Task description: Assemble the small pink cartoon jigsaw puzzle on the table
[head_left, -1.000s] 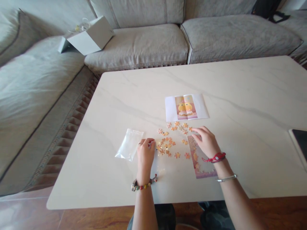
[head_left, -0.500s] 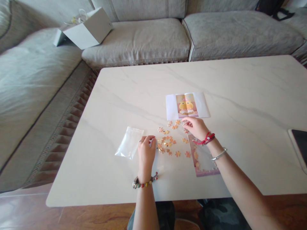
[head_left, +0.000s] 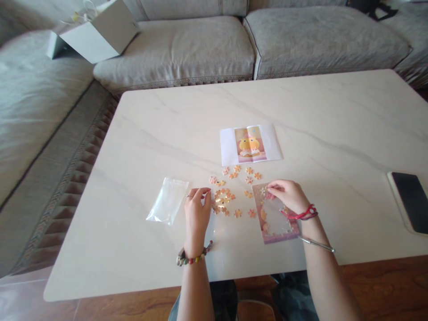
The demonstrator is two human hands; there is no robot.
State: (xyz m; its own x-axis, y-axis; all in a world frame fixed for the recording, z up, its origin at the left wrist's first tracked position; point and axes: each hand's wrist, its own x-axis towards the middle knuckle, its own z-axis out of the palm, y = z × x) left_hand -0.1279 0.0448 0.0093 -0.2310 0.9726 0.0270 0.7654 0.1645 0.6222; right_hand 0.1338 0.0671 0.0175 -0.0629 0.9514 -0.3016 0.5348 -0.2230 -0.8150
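My left hand (head_left: pixel 196 209) rests on the table at the left edge of a cluster of loose orange and yellow puzzle pieces (head_left: pixel 224 194). Its fingers are loosely bent, with the thumb apart from them, and I see nothing held. Over the upper part of a puzzle tray (head_left: pixel 281 237) with a pink printed border is my right hand (head_left: pixel 288 195). Thumb and fingertips pinch a small pinkish puzzle piece (head_left: pixel 270 195), partly hidden by the fingers. Several more pieces lie spread between the cluster and the tray.
Behind the pieces lies a creased paper sheet (head_left: pixel 276 141) with a printed yellow cartoon figure. A clear plastic bag (head_left: pixel 168 201) is left of my left hand. On the far right lies a phone (head_left: pixel 410 200). A grey sofa (head_left: pixel 200 49) stands beyond the table (head_left: pixel 167 129).
My right hand has moved from the loose pieces below the sheet to the top of the tray, bringing a puzzle piece. My left hand keeps its place. The camera view has shifted slightly.
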